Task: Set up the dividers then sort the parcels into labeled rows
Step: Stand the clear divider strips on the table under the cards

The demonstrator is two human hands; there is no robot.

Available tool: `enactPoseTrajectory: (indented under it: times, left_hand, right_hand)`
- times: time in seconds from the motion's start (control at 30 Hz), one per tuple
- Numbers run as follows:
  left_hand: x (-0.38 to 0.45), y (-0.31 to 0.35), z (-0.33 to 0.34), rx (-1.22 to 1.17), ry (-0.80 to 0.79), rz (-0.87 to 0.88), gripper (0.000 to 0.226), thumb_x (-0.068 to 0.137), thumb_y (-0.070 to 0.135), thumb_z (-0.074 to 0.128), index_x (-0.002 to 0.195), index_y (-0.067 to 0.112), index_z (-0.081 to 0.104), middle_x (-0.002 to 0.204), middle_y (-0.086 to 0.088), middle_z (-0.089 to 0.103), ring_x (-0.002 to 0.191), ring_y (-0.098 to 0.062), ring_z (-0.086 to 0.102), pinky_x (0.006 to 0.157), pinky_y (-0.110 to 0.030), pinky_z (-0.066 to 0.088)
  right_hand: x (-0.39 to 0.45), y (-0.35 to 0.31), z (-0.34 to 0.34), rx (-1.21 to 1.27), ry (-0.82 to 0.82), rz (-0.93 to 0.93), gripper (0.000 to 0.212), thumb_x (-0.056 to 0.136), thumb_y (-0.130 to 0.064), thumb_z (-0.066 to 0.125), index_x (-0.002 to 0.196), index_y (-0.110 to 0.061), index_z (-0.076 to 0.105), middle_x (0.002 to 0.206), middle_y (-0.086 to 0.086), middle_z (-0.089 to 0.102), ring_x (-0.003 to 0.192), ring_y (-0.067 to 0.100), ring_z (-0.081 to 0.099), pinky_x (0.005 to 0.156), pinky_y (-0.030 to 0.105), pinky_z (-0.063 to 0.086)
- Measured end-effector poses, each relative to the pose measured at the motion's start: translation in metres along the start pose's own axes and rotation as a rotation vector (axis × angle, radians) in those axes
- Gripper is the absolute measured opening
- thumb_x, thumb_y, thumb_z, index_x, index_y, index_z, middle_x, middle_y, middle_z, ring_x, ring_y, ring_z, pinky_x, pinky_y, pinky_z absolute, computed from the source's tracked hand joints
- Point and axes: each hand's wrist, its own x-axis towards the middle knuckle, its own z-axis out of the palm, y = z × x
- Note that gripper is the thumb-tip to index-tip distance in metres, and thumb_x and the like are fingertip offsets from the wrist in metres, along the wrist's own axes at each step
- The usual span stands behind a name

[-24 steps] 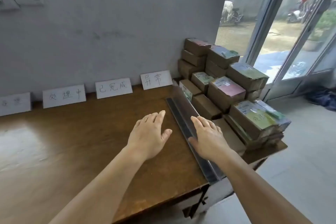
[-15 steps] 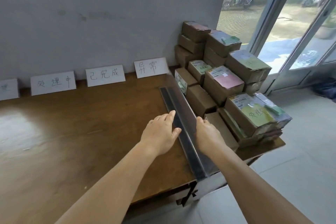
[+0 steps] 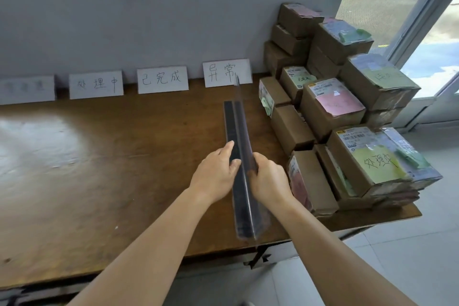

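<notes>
Both hands on the divider, parcels waiting at the right.

I see my left hand point(image 3: 215, 173) and right hand point(image 3: 268, 179) each with a narrow grip on the clear divider point(image 3: 239, 156), which stands edge-up on the desk point(image 3: 99, 156), running toward the label cards point(image 3: 227, 72); stacked parcels point(image 3: 332, 107) sit just beside it.

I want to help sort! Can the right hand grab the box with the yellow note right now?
Probably not yet. The right hand is busy gripping the divider together with the left hand. The box sits close on the right with nothing between, so once the hand lets go, it looks reachable.
</notes>
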Motion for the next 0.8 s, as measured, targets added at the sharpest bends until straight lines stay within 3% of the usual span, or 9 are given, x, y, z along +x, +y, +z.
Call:
enactPoseTrajectory:
  times: [0.1,0.2,0.33,0.47,0.8]
  left_hand:
    - [0.003,0.002,0.0,-0.041,0.022,0.001,0.055,0.101,0.041,0.035,0.151,0.025,0.02,0.15,0.002,0.038,0.138,-0.016,0.035,0.107,-0.033,0.034]
    - [0.006,0.008,0.004,-0.074,0.011,0.012,0.059,0.1,0.046,0.037,0.152,0.025,0.019,0.151,0.002,0.037,0.138,-0.016,0.035,0.106,-0.032,0.034]
    - [0.009,0.017,0.016,-0.098,-0.029,0.005,0.069,0.096,0.049,0.045,0.153,0.023,0.016,0.152,0.002,0.036,0.139,-0.017,0.033,0.108,-0.035,0.033]
    - [0.01,0.023,0.024,-0.137,-0.018,-0.027,0.07,0.095,0.042,0.051,0.153,0.023,0.016,0.151,0.002,0.037,0.138,-0.018,0.035,0.108,-0.035,0.033]
    - [0.007,0.018,0.023,-0.125,-0.001,-0.004,0.063,0.098,0.037,0.045,0.152,0.02,0.017,0.155,0.0,0.029,0.143,-0.016,0.025,0.116,-0.041,0.026]
  right_hand:
    - [0.003,-0.001,0.002,0.038,-0.085,0.01,0.042,0.099,-0.023,0.049,0.14,-0.02,0.042,0.123,-0.002,0.061,0.107,0.013,0.061,0.078,0.017,0.047]
    - [0.003,0.004,-0.004,0.111,-0.164,0.069,0.048,0.102,-0.023,0.039,0.149,-0.02,0.028,0.144,-0.001,0.046,0.127,0.014,0.048,0.09,0.017,0.04]
    - [0.0,0.012,-0.012,0.144,-0.144,0.07,0.056,0.1,-0.011,0.041,0.152,-0.021,0.021,0.149,0.002,0.04,0.135,0.016,0.039,0.108,0.028,0.036]
    - [-0.004,0.013,-0.013,0.145,-0.12,0.062,0.066,0.097,-0.006,0.048,0.153,-0.02,0.016,0.146,0.0,0.045,0.132,0.015,0.044,0.107,0.034,0.041]
    - [-0.003,0.014,-0.01,0.16,-0.104,0.031,0.053,0.1,-0.014,0.044,0.149,-0.021,0.026,0.144,-0.002,0.047,0.131,0.012,0.045,0.101,0.023,0.04]
